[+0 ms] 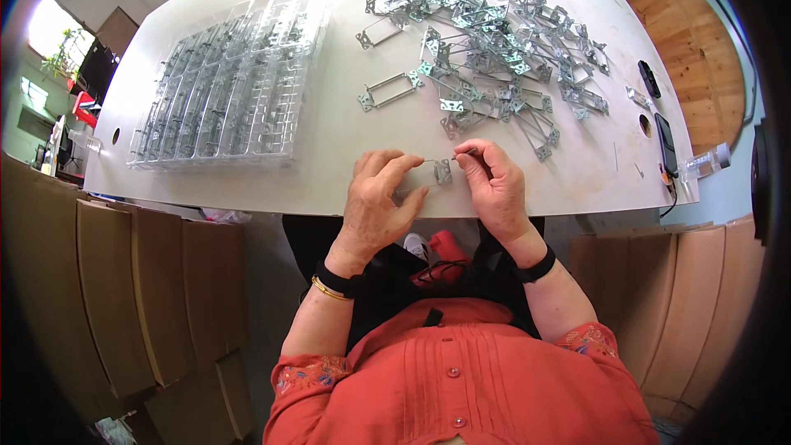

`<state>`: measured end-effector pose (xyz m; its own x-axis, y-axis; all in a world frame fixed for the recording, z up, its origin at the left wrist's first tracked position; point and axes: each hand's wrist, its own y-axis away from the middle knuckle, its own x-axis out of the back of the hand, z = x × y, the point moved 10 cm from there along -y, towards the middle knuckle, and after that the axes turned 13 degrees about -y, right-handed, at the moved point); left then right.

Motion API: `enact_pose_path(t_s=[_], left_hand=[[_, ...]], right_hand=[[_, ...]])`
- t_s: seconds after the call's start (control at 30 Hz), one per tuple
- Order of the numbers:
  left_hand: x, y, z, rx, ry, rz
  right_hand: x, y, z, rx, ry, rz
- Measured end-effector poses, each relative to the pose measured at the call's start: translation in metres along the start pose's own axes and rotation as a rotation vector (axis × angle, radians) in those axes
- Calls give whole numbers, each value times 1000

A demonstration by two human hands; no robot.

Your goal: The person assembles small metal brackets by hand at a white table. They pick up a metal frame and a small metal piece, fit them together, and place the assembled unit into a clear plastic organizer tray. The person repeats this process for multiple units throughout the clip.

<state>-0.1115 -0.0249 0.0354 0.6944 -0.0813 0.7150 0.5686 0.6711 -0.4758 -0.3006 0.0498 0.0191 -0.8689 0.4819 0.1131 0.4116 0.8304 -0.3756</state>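
Observation:
My left hand [381,198] is closed around a small metal bracket [442,171] near the table's front edge. Most of the bracket is behind the fingers; its grey end plate with holes sticks out to the right. Just beside that end, my right hand [494,185] pinches a thin, dark piece between thumb and forefinger, its tip close to the plate. What kind of piece it is, I cannot make out. Beyond both hands lies a loose heap of similar metal brackets [494,49], and one single bracket [390,91] rests at the heap's left side.
A clear plastic tray [247,156] with many compartments full of metal parts stands on the white table [329,185] at left. On the right lie a phone [666,144], a black object [648,79] and a clear bottle [704,163]. Cardboard boxes [156,280] flank me on both sides.

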Motion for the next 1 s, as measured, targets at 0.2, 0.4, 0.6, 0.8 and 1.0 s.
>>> enact_pose_path(t_s=[0.2,0.4,0.6,0.8,1.0], left_hand=[[-1,0,-1,15,9,0],[0,-1,-1,6,0,9],[0,-1,0,1,-2,18],[0,-2,0,4,2,12],[1,-2,0,-8,-5,20]], right_hand=[[-4,-3,-10,11,62,-29],[-7,-6,-14,44,96,-56],[-8,-6,-12,42,96,-59],[-9,-7,-10,16,85,-55],[-10,-8,-12,39,80,-51]])
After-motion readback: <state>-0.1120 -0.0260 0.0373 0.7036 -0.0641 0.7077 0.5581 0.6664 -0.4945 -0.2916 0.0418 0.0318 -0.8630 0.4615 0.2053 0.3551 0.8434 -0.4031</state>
